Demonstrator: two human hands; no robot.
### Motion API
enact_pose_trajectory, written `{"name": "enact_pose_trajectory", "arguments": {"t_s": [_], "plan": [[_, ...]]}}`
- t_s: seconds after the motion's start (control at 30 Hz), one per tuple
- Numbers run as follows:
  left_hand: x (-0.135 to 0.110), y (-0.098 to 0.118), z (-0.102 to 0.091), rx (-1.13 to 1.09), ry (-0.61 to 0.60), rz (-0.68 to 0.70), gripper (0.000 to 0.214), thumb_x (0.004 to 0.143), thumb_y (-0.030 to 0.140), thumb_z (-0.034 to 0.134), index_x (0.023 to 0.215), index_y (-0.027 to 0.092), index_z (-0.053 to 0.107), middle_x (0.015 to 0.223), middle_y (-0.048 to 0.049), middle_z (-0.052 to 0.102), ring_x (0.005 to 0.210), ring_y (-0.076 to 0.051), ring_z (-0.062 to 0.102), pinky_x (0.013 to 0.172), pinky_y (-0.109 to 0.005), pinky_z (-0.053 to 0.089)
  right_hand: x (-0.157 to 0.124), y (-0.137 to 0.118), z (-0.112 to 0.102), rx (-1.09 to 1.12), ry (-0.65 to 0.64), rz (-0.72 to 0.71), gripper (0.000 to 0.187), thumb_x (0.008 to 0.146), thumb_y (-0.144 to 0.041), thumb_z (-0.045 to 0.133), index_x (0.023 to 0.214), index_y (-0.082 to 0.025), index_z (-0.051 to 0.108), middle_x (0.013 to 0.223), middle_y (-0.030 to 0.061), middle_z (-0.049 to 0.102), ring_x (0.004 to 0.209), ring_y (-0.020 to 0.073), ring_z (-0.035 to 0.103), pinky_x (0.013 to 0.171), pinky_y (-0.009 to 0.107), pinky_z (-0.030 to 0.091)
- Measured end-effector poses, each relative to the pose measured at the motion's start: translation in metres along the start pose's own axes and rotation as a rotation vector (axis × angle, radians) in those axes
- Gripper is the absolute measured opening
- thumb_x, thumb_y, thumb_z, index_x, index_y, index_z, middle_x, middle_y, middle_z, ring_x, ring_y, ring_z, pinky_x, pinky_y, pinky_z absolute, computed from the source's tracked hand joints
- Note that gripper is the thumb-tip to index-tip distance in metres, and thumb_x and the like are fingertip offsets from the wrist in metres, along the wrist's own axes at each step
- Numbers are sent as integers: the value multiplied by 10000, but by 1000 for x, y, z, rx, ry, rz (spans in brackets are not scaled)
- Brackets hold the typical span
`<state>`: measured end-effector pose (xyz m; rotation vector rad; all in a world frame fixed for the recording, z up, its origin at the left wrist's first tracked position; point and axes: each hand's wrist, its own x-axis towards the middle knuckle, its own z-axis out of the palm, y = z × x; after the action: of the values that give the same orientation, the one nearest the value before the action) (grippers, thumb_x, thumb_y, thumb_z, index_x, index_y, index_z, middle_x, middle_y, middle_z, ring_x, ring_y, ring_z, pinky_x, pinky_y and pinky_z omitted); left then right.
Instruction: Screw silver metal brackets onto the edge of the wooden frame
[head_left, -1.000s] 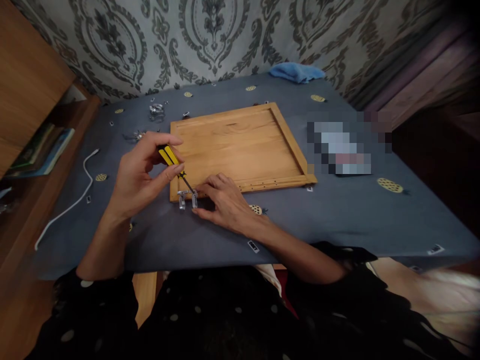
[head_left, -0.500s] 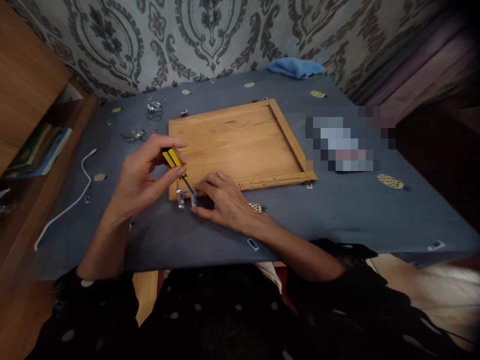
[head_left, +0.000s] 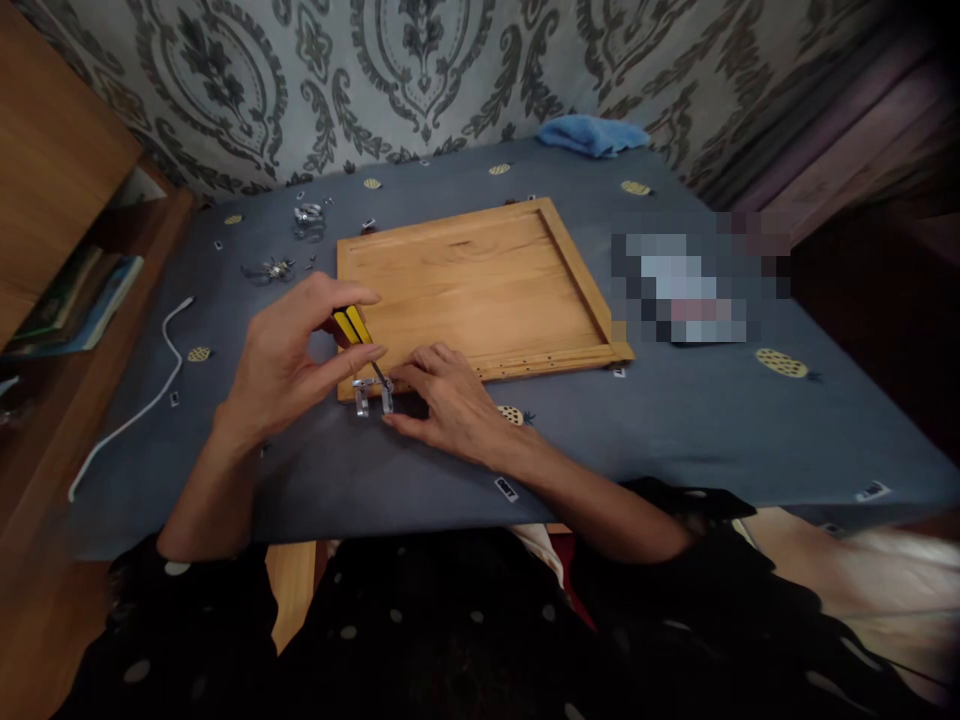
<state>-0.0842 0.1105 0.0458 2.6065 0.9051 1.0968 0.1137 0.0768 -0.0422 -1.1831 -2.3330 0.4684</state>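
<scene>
My left hand (head_left: 289,360) pinches a small yellow-and-black screwdriver (head_left: 352,327), its tip down on a little metal bracket (head_left: 374,394). That bracket sits at the near left corner of a shallow wooden tray (head_left: 480,285) lying on the dark grey cloth. My right hand (head_left: 450,400) rests beside the bracket, fingertips pressed against it and the tray's front edge.
Loose metal hardware (head_left: 309,222) lies behind the tray at the left. A white cable (head_left: 150,395) runs along the table's left side. A blue cloth (head_left: 592,135) is bunched at the far edge by the patterned wall. A wooden shelf with books (head_left: 75,300) stands left.
My left hand's fingers have shifted round the screwdriver handle, which now sits slightly lower and further right. The right hand and bracket have stayed put.
</scene>
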Motion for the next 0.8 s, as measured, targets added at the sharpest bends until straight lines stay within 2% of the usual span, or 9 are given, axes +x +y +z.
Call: {"name": "enact_pose_trajectory", "arguments": {"t_s": [0.23, 0.47, 0.8], "plan": [[-2, -6, 3, 32, 82, 37, 330, 946, 491, 686, 1194, 275, 663, 1007, 15, 713, 778, -142, 680, 623, -312, 563, 0, -1, -1, 2, -16, 8, 414, 869, -429, 754, 1141, -124, 693, 1109, 122, 644, 1025, 275, 512, 885, 385, 395], [-5, -7, 4, 8, 111, -59, 401, 890, 440, 766, 1238, 281, 645, 1098, -18, 699, 795, -157, 693, 662, -330, 623, 0, 0, 0, 6, 5, -3, 384, 873, -419, 747, 1131, -141, 688, 1104, 118, 646, 1026, 275, 510, 883, 384, 396], [-7, -1, -1, -143, -4, -151, 395, 906, 394, 754, 1267, 322, 610, 1125, -30, 684, 925, -210, 739, 761, -368, 647, -1, 1, 0, 14, 6, -7, 362, 886, -421, 725, 1121, -149, 685, 1107, 118, 641, 1032, 279, 509, 879, 391, 399]]}}
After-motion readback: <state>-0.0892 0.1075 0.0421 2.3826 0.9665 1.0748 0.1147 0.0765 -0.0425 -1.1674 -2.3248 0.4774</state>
